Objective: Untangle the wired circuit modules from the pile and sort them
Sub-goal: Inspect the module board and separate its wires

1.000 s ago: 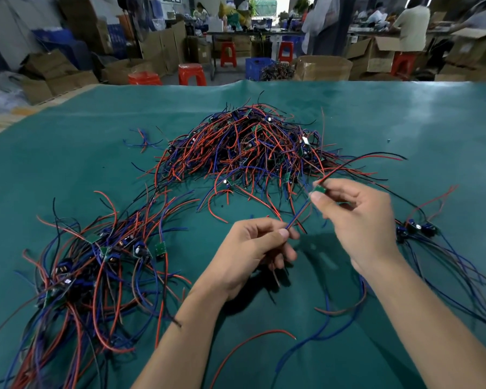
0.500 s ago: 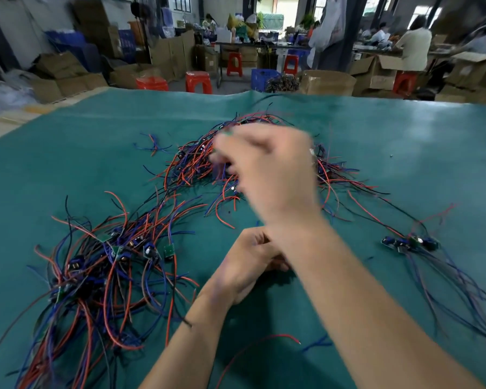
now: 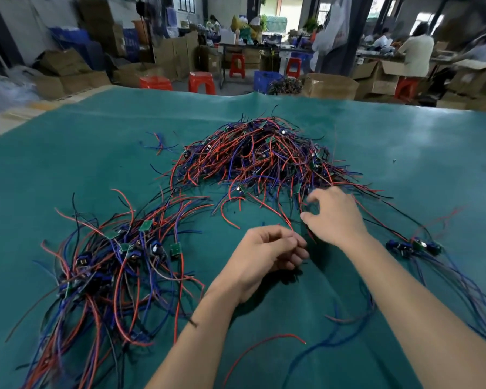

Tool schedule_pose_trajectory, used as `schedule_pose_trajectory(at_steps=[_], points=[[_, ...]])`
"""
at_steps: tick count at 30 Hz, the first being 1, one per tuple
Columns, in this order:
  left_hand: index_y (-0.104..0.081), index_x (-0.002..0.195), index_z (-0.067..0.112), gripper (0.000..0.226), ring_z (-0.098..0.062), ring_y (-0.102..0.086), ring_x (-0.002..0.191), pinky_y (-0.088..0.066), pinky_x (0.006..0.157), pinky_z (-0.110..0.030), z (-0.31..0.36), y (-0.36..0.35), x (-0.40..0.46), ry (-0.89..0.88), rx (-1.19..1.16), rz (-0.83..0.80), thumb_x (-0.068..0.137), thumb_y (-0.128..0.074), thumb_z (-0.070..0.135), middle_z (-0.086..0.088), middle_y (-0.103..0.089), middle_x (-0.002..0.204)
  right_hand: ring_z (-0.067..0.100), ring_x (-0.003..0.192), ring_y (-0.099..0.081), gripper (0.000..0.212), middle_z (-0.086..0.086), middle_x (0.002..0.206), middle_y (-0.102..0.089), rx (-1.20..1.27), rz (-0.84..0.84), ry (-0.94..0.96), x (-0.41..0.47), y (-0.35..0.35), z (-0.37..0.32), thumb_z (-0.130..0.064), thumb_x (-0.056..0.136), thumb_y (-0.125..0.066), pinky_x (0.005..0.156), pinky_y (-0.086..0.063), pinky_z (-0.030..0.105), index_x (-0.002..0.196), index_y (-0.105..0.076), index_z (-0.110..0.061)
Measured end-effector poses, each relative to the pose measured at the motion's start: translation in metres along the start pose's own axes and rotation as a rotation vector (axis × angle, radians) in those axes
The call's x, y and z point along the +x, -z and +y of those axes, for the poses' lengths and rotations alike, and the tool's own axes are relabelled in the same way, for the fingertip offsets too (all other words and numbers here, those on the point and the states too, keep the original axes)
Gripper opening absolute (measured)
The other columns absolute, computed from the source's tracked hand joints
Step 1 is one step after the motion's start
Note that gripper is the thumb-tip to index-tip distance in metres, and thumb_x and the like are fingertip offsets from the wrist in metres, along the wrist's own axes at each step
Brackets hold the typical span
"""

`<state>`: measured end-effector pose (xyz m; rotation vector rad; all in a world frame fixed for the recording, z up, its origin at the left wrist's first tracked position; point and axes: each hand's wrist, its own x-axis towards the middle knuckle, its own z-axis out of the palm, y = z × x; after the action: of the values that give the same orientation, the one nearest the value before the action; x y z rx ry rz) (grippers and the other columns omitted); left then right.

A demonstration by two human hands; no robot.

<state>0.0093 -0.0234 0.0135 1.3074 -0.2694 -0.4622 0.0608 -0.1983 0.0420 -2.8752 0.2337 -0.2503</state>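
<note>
The tangled pile (image 3: 264, 158) of red, blue and black wires with small green circuit modules lies at the middle of the teal table (image 3: 82, 153). My right hand (image 3: 334, 217) hovers at the pile's near right edge. Its fingers are bent, and thumb and forefinger are apart over the wires without closing on any. My left hand (image 3: 264, 254) sits just in front of the pile with curled fingers. Its thumb is pressed to the fingertips, where a red wire (image 3: 285, 220) from the pile ends. A spread group of modules (image 3: 118, 256) lies at the left, and a small cluster (image 3: 413, 245) at the right.
Loose red (image 3: 264, 346) and blue (image 3: 320, 346) wires lie on the cloth between my forearms. Beyond the table's far edge stand cardboard boxes (image 3: 331, 85), red stools (image 3: 201, 81), a blue crate (image 3: 267, 80) and people at benches.
My right hand held a green module a second ago, swung up over the pile, and is now back at the pile's near edge without it. The left hand stayed put.
</note>
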Motion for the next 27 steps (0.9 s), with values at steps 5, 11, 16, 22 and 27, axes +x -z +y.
schedule_pose_trajectory(at_steps=[5,11,16,22,27], points=[[-0.067,0.089,0.005,0.020,-0.009,-0.061,0.064,-0.050,0.061,-0.016,0.001,0.002,-0.001,-0.006,-0.007,0.000,0.099,-0.050,0.001,-0.010,-0.071,0.081,0.022,0.082,-0.065,0.009,-0.005,0.082,-0.068,0.152,0.080,0.038,-0.013,-0.003,0.027,-0.017,0.087,-0.076,0.076,-0.048,0.030,0.080,-0.075,-0.023],[-0.066,0.093,0.004,0.019,-0.010,-0.062,0.064,-0.051,0.061,-0.016,0.002,0.001,-0.002,0.009,-0.019,0.016,0.099,-0.049,-0.001,-0.011,-0.070,0.083,-0.001,0.064,-0.067,0.018,-0.014,0.065,-0.071,0.477,0.166,-0.032,-0.030,0.003,0.031,-0.014,0.079,-0.083,0.060,-0.043,0.005,0.069,-0.077,-0.028],[-0.062,0.114,-0.004,0.022,-0.012,-0.063,0.063,-0.047,0.058,-0.017,0.002,0.000,0.003,0.023,-0.065,0.104,0.102,-0.048,0.007,-0.013,-0.071,0.092,0.009,0.058,-0.063,0.021,0.004,0.065,-0.073,0.949,-0.002,0.060,-0.059,0.022,0.015,-0.004,0.074,-0.079,0.052,-0.048,0.020,0.073,-0.081,-0.025],[-0.054,0.122,-0.012,0.035,-0.014,-0.063,0.060,-0.051,0.058,-0.021,0.004,-0.002,0.002,0.029,-0.119,0.094,0.105,-0.045,0.016,-0.010,-0.069,0.080,0.012,0.051,-0.055,0.010,0.010,0.058,-0.068,0.974,-0.296,0.173,-0.083,0.020,-0.011,-0.011,0.061,-0.070,0.047,-0.043,0.023,0.062,-0.078,-0.017],[-0.062,0.118,-0.009,0.028,-0.032,-0.052,0.088,-0.047,0.079,-0.039,0.001,0.001,0.001,-0.006,-0.067,0.083,0.100,-0.053,0.010,-0.020,-0.067,0.093,0.004,0.048,-0.051,0.013,-0.003,0.052,-0.064,0.956,-0.597,0.340,-0.094,0.020,-0.020,-0.006,0.062,-0.065,0.049,-0.039,0.013,0.063,-0.077,-0.013]])
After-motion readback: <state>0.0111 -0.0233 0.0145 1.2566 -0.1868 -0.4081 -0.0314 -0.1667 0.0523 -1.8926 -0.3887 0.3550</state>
